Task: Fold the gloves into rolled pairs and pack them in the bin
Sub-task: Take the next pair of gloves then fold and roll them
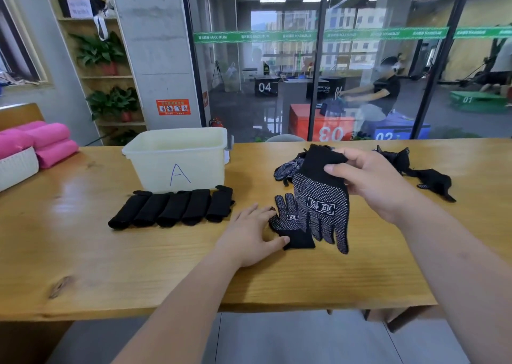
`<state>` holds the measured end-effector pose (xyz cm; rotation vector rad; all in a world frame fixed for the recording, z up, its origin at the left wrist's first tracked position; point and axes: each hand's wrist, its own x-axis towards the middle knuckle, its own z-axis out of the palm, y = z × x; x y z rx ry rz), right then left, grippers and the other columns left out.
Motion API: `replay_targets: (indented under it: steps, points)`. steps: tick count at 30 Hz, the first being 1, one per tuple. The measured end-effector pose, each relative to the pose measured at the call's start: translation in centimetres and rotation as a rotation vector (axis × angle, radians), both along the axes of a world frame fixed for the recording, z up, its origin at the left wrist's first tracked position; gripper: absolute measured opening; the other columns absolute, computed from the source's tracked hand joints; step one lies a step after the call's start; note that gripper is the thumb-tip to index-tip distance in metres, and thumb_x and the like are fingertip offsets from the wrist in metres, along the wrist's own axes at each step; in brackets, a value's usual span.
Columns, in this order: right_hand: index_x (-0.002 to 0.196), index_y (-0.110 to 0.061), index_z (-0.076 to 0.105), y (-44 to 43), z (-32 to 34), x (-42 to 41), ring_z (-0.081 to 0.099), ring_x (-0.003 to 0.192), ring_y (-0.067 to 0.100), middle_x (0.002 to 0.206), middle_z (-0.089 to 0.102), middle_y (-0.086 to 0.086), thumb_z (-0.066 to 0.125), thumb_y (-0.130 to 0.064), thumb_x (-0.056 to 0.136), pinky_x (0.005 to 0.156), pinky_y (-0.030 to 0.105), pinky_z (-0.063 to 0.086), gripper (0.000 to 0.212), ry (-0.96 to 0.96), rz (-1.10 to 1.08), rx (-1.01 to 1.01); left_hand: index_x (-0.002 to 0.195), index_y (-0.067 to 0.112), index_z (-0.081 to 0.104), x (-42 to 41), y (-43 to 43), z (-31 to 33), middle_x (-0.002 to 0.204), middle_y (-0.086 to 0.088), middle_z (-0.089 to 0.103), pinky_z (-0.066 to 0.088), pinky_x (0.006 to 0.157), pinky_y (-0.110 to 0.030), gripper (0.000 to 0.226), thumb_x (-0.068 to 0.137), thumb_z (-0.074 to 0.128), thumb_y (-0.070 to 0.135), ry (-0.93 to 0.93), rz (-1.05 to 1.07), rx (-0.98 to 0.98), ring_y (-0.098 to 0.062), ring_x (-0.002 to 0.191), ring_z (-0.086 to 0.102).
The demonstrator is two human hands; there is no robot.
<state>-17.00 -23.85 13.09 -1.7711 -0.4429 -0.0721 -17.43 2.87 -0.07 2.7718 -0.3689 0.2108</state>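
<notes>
My right hand (368, 180) pinches a black dotted glove (321, 200) by its cuff and holds it up, fingers hanging down over the table. Below it a second dotted glove (291, 222) lies flat on the wood. My left hand (249, 236) rests flat beside that glove, thumb touching its cuff. Several rolled black glove pairs (171, 208) lie in a row in front of the pale bin marked A (177, 158). Another dotted glove (285, 168) lies behind the held one. More loose black gloves (421, 172) lie at the right.
The wooden table (110, 266) runs across the view, its near edge below my forearms. A white basket (16, 166) with pink rolled towels (41, 141) stands at the far left. A glass wall is behind the table.
</notes>
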Motion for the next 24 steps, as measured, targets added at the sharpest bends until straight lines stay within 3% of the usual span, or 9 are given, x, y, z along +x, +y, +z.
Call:
replay_targets:
  steps: [3,7,11,14,18,21,24]
  points:
    - [0.12,-0.024,0.074,0.4,1.1,-0.1,0.077,0.101,0.024,0.106,0.08,0.006,0.066,-0.01,0.101,0.089,0.039,0.058,0.025,0.0,0.071,-0.07,0.163,0.035,0.033,0.0,0.1,-0.1,0.168,0.017,0.032,0.017,0.131,-0.046,0.087,0.09,0.049,0.081,-0.028,0.003,-0.053,-0.01,0.159,0.013]
    - [0.113,-0.03,0.073,1.5,1.2,1.4,0.077,0.097,0.031,0.098,0.081,0.003,0.07,-0.014,0.101,0.089,0.044,0.061,0.021,-0.041,0.03,-0.282,0.155,0.037,0.042,-0.1,0.4,-0.2,0.15,0.016,0.05,0.034,0.121,-0.048,0.082,0.087,0.055,0.08,-0.104,0.015,-0.083,-0.013,0.147,0.03]
    - [0.104,-0.035,0.072,2.1,1.5,3.6,0.077,0.089,0.024,0.092,0.08,-0.003,0.075,-0.02,0.098,0.085,0.05,0.062,0.016,-0.226,-0.111,-0.35,0.16,0.031,0.038,0.0,0.4,-0.2,0.155,0.013,0.05,0.032,0.122,-0.045,0.091,0.086,0.057,0.08,-0.092,0.037,-0.081,-0.013,0.148,0.028]
    - [0.101,-0.038,0.072,2.4,1.8,4.3,0.072,0.093,0.013,0.097,0.076,-0.012,0.077,-0.021,0.096,0.087,0.039,0.057,0.019,-0.393,-0.186,-0.321,0.163,0.03,0.034,0.0,0.4,-0.3,0.156,0.014,0.05,0.03,0.124,-0.044,0.094,0.086,0.059,0.078,-0.091,0.043,-0.099,-0.012,0.15,0.027]
    - [0.099,-0.037,0.073,3.3,-2.8,4.1,0.066,0.094,-0.005,0.098,0.073,-0.024,0.08,-0.019,0.092,0.091,0.029,0.055,0.021,-0.436,-0.116,-0.527,0.164,0.03,0.031,0.1,0.3,-0.2,0.155,0.013,0.052,0.032,0.123,-0.045,0.097,0.085,0.059,0.079,-0.079,0.053,-0.109,-0.013,0.151,0.028]
    - [0.102,-0.042,0.07,3.8,-8.8,3.0,0.068,0.1,0.004,0.107,0.072,-0.021,0.075,-0.03,0.092,0.09,0.035,0.057,0.017,-0.393,-0.067,-0.888,0.165,0.033,0.026,0.0,0.2,-0.1,0.155,0.012,0.052,0.032,0.123,-0.046,0.099,0.084,0.059,0.079,-0.051,0.058,-0.12,-0.013,0.151,0.027]
    - [0.116,-0.038,0.07,3.9,-11.9,2.1,0.065,0.104,0.008,0.126,0.065,-0.022,0.066,-0.034,0.097,0.086,0.033,0.055,0.02,-0.458,-0.123,-0.951,0.166,0.033,0.022,-0.1,0.2,0.0,0.157,0.013,0.049,0.03,0.124,-0.042,0.1,0.086,0.06,0.078,-0.04,0.063,-0.127,-0.012,0.152,0.025]
